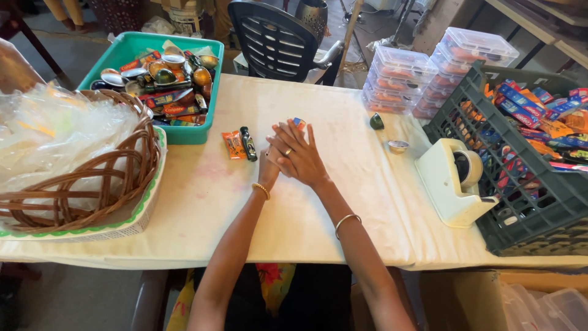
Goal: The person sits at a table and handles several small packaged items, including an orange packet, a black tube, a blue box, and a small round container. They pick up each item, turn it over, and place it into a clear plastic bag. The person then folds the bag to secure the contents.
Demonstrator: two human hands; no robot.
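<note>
Both forearms rise from the bottom edge of the frame and converge near its centre, each wearing a bangle at the wrist. At the centre the right hand (pixel 301 160) lies flat over the left hand (pixel 271 164), fingers straight and pointing toward the upper middle, with a ring on one finger. The two hands are pressed together around a small packet (pixel 298 122), of which only an orange and blue tip pokes out beyond the fingertips; how it sits between the palms cannot be told. They rest on the table (pixel 318 227), which is covered with a pale cloth.

Just to the left of the hands an orange sachet (pixel 233 144) and a small dark tube (pixel 248 143) lie side by side on the cloth. Further toward the upper left stands a teal tub (pixel 184 132) filled with spoons, small tubes and packets. At the left edge a wicker basket (pixel 92 184) holds clear plastic bags. To the right of the hands sits a cream tape dispenser (pixel 450 181), touching a dark green crate (pixel 539 214) of colourful packets at the right edge. Stacked clear lidded boxes (pixel 398 79) stand in the upper right.
</note>
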